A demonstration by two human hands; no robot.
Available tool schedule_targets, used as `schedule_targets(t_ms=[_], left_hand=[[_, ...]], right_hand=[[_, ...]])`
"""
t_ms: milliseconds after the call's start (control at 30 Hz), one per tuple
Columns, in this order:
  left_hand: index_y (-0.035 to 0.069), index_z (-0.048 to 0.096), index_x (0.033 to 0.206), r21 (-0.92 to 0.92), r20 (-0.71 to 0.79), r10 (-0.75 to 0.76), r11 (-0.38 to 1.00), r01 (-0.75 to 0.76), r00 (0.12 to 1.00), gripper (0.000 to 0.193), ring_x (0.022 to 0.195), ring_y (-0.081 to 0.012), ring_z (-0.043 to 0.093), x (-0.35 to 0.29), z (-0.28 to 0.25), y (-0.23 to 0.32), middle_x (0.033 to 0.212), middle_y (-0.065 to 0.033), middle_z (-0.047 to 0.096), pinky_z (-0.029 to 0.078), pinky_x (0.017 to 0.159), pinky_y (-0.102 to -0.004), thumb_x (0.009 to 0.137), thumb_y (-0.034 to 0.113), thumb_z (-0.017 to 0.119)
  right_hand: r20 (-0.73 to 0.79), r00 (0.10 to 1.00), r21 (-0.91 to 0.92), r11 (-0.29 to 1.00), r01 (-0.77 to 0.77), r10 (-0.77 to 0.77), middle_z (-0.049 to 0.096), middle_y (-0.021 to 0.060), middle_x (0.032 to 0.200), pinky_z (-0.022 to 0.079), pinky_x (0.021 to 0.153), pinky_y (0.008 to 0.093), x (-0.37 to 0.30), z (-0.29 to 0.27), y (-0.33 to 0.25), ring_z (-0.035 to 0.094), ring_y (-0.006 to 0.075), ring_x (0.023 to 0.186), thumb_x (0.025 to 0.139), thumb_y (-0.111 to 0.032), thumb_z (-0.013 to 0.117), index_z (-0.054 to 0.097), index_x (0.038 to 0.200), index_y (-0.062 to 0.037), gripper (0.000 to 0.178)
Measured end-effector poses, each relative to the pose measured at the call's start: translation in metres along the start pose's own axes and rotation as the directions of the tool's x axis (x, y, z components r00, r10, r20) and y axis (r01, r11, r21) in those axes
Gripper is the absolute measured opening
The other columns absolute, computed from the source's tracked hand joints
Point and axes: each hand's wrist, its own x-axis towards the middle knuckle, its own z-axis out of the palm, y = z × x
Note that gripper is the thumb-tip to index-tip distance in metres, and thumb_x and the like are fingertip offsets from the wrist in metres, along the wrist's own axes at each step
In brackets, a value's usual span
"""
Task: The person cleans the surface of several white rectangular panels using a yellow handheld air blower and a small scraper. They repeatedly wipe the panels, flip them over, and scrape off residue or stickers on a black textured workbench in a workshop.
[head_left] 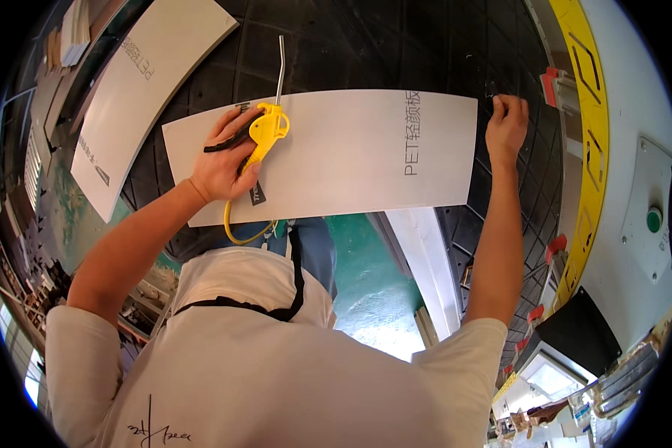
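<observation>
A yellow air blow gun (263, 136) with a long bent metal nozzle is gripped in my left hand (230, 158), its nozzle pointing away from me. A yellow hose runs from its lower end toward my waist. Beneath this hand lies a long pale panel (351, 149) with dark print, flat on the black work surface. Just past the panel's right end is my right hand (507, 125), its fingers curled together over the black surface. Whether anything is pinched in them is hidden.
Another pale panel (145, 82) lies slanted at the left. Along the right runs a yellow slotted rail (588, 149) with red-tipped clamps (551, 86), beside a grey machine housing with a green button (654, 219). Green floor (366, 257) shows below the near panel edge.
</observation>
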Motion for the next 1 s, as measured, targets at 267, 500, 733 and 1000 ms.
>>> schedule_targets(t_ms=[267, 500, 733, 1000], left_hand=[[-0.002, 0.073, 0.108, 0.017, 0.028, -0.024, 1.000, 0.023, 0.999, 0.042, 0.144, -0.0388, 0.046, 0.002, -0.002, 0.004, 0.133, -0.0261, 0.065, 0.029, 0.124, -0.0546, 0.087, 0.030, 0.056], [-0.005, 0.072, 0.100, 0.017, 0.021, -0.016, 1.000, 0.016, 1.000, 0.043, 0.140, -0.0455, 0.047, 0.002, 0.000, 0.005, 0.110, -0.0267, 0.069, 0.030, 0.122, -0.0602, 0.090, 0.031, 0.051], [-0.003, 0.073, 0.097, 0.008, 0.012, -0.025, 1.000, 0.024, 1.000, 0.038, 0.141, -0.0453, 0.047, 0.000, -0.002, 0.006, 0.129, -0.0329, 0.062, 0.029, 0.122, -0.0590, 0.088, 0.029, 0.054], [-0.002, 0.072, 0.103, -0.018, -0.021, -0.034, 0.999, 0.033, 0.999, 0.040, 0.142, -0.0425, 0.046, -0.002, 0.003, 0.003, 0.124, -0.0240, 0.068, 0.028, 0.124, -0.0590, 0.087, 0.029, 0.054]], right_hand=[[0.032, 0.994, 0.006, 0.995, 0.104, -0.104, 0.063, 0.0135, 0.097, 0.050, 0.079, 0.0467, 0.018, 0.001, 0.009, 0.062, 0.0349, 0.090, 0.099, -0.007, 0.064, 0.064, 0.092, -0.0033, 0.007], [0.087, 0.964, 0.153, 0.959, 0.238, -0.253, 0.062, 0.0114, 0.093, 0.051, 0.080, 0.0440, 0.002, 0.006, -0.010, 0.062, 0.0337, 0.090, 0.098, -0.009, 0.067, 0.064, 0.093, -0.0041, 0.007], [0.071, 0.991, 0.180, 0.975, -0.128, 0.117, 0.067, 0.0116, 0.094, 0.055, 0.072, 0.0376, -0.007, -0.006, -0.034, 0.069, 0.0280, 0.079, 0.095, -0.009, 0.070, 0.072, 0.102, -0.0017, 0.010], [0.027, 0.952, 0.091, 0.948, -0.306, 0.305, 0.071, 0.0127, 0.091, 0.057, 0.075, 0.0387, -0.020, 0.009, -0.054, 0.072, 0.0288, 0.082, 0.092, -0.012, 0.074, 0.076, 0.103, -0.0013, 0.016]])
